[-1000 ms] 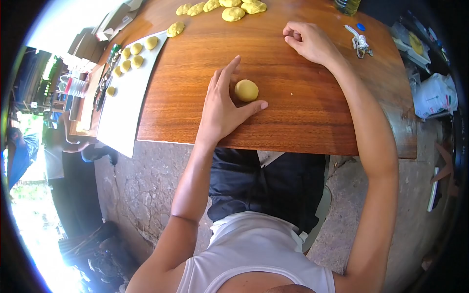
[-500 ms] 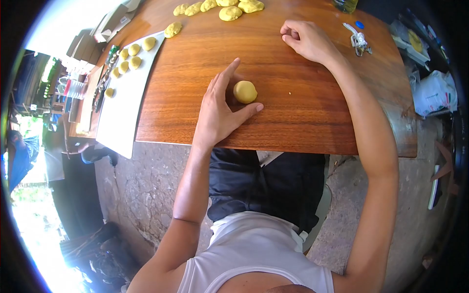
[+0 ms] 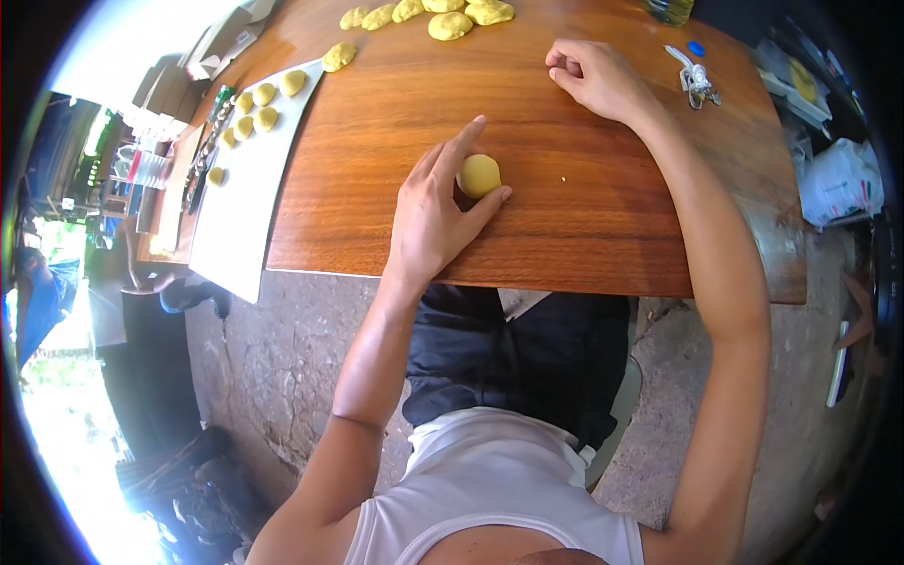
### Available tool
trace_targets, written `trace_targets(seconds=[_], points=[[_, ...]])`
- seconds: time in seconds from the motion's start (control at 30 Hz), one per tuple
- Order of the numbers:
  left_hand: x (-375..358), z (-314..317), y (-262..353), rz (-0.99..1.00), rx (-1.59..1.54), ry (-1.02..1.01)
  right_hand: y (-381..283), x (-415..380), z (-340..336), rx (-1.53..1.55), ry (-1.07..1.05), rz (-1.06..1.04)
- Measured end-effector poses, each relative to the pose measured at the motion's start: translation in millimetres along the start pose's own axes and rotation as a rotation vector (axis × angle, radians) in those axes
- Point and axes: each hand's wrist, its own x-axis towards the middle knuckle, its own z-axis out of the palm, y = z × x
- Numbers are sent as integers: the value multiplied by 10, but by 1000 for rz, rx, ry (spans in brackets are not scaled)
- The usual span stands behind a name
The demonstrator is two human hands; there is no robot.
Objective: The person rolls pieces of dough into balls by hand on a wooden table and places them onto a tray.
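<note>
A round yellow dough ball (image 3: 480,176) rests on the wooden table (image 3: 565,245), right beside my left hand (image 3: 439,202). The thumb of that hand touches the ball's lower edge, and its fingers curve around the left and upper side, spread apart from the thumb. Farther right and up, my right hand (image 3: 586,75) lies on the table with its fingers curled in; whether they hold anything is hidden.
A white tray (image 3: 231,231) with several dough balls sits at the left. Several yellow dough lumps (image 3: 450,25) lie at the far edge. A white cord (image 3: 697,80), a blue cap (image 3: 696,48) and a bottle of yellowish liquid (image 3: 670,9) are at the upper right.
My left hand has moved slightly right, its thumb now closer in against the ball. The view has shifted a little; my right hand keeps its curled pose.
</note>
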Motion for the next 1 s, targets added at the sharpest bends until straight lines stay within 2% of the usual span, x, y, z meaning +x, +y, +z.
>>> trace_targets(seconds=[0.07, 0.2, 0.27, 0.37, 0.67, 0.9, 0.97, 1.0], points=[[-23, 40, -5, 60, 28, 85, 13, -2, -1, -7, 12, -9], [-44, 56, 22, 92, 71, 136, 56, -6, 43, -14, 59, -32], [-26, 29, 48, 169, 140, 158, 46, -6, 32, -16, 36, -30], [-26, 29, 41, 98, 49, 107, 26, -9, 20, -9, 29, -27], [-18, 47, 55, 56, 26, 87, 18, -12, 10, -1, 22, -16], [-19, 13, 56, 119, 23, 86, 28, -7, 14, -39, 37, -41], [-32, 29, -20, 36, -191, 65, 29, -6, 13, -53, 38, -40], [-29, 17, -26, 36, -192, 64, 27, -6, 10, -54, 38, -38]])
